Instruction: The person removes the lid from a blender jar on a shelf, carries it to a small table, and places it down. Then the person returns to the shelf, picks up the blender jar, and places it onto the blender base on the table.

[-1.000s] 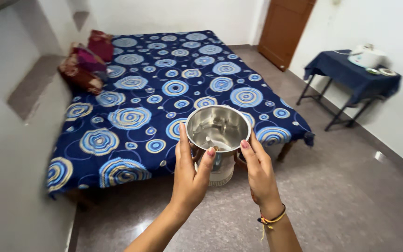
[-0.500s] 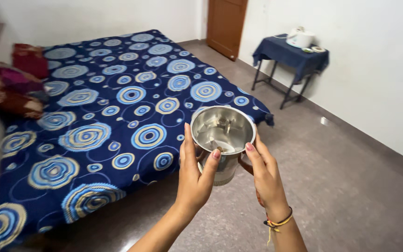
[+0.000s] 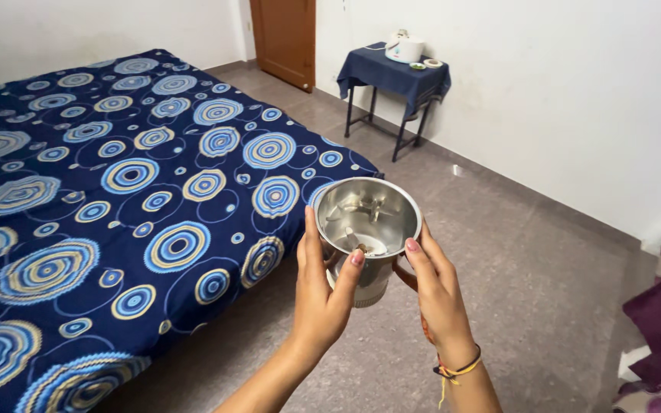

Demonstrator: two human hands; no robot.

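1. Shiny steel mixer jar (image 3: 367,229) sits between both hands, up in the air over the floor (image 3: 499,252), just beside the bed (image 3: 116,199).
2. Left hand (image 3: 323,294) wraps its fingers (image 3: 309,237) around the jar's side, thumb pressed on the front.
3. Right hand (image 3: 437,294) holds the jar's other side, fingers closed by the handle.
4. Blades show inside the jar.
5. Far off, a small bench (image 3: 392,76) with a blue cloth holds a white cooker (image 3: 405,47).
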